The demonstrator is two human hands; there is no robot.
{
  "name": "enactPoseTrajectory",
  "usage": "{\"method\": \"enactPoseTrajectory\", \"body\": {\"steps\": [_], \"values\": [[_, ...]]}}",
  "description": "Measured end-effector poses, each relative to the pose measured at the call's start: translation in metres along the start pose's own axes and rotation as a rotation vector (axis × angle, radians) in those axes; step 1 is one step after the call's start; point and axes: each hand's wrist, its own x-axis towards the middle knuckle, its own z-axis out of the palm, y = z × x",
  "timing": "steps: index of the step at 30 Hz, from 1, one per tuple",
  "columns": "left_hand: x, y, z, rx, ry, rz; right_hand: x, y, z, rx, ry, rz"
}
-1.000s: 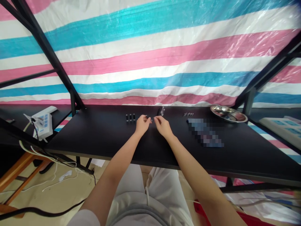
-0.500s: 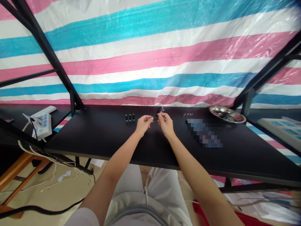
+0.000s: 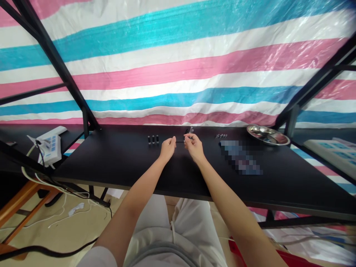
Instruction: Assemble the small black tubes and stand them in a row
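Observation:
A thin dark pen-like rod spans the gap between my two hands above the black table. My left hand is closed on its left end, thumb uppermost. The fingers of my right hand pinch the rod's other end. Just behind the right hand lie a few dark and clear slim pieces, partly hidden by it. To the left of my left hand stand three short black cylinders with pale bands, in a row. Several small clear or silvery pieces lie right of my right hand.
A blurred-out blue flat item lies on the black table, right of my arms. Beyond it is a round shiny metal tray. A striped plastic sheet hangs behind. White power strips stand at the left.
My hands have moved slightly left and a little lower, still with the rod between them. My left fingers are curled more tightly. The table items look unmoved.

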Motion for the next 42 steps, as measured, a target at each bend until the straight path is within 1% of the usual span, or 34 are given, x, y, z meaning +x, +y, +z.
{"method": "enactPoseTrajectory", "body": {"steps": [4,6,8,10,12,19,21,25,26,28,31,33,35,36,38,39,40,42], "values": [[0.000,0.002,0.002,-0.162,-0.020,-0.094,0.000,-0.001,-0.002,0.059,0.051,0.006],[-0.001,0.006,0.003,-0.262,-0.062,-0.135,0.000,-0.002,-0.004,0.072,0.073,0.007],[-0.003,0.010,0.004,-0.326,-0.128,-0.121,0.000,-0.003,-0.005,0.089,0.090,0.005],[-0.005,0.011,0.004,-0.351,-0.167,-0.082,0.000,-0.004,-0.005,0.109,0.091,0.007],[-0.006,0.012,0.005,-0.363,-0.152,-0.073,0.000,-0.004,-0.005,0.123,0.086,0.013],[-0.006,0.016,0.004,-0.417,-0.003,-0.127,-0.001,-0.008,-0.004,0.130,0.101,0.017],[-0.006,0.017,0.004,-0.443,-0.003,-0.132,-0.001,-0.009,-0.004,0.123,0.110,0.026],[-0.006,0.018,0.003,-0.500,-0.087,-0.101,0.000,-0.009,-0.006,0.117,0.112,0.053],[-0.006,0.018,0.003,-0.504,-0.085,-0.097,0.000,-0.009,-0.007,0.115,0.095,0.064],[-0.005,0.017,0.003,-0.500,-0.039,-0.101,0.000,-0.010,-0.009,0.099,0.020,0.103],[-0.003,0.016,0.002,-0.476,0.039,-0.113,-0.001,-0.013,-0.014,0.046,-0.169,0.191],[-0.002,0.015,0.002,-0.447,0.050,-0.113,-0.002,-0.016,-0.018,-0.013,-0.293,0.241],[-0.003,0.015,0.002,-0.413,0.043,-0.098,-0.003,-0.020,-0.022,-0.101,-0.374,0.265],[-0.003,0.015,0.003,-0.397,0.042,-0.088,-0.003,-0.020,-0.025,-0.153,-0.392,0.270],[-0.003,0.014,0.003,-0.369,0.058,-0.068,-0.001,-0.019,-0.032,-0.264,-0.389,0.268],[-0.003,0.013,0.004,-0.359,0.072,-0.061,0.000,-0.017,-0.036,-0.322,-0.361,0.260],[-0.003,0.012,0.004,-0.353,0.087,-0.057,0.003,-0.013,-0.039,-0.384,-0.317,0.249],[-0.002,0.010,0.004,-0.349,0.110,-0.061,0.009,-0.004,-0.046,-0.541,-0.153,0.219]]}}
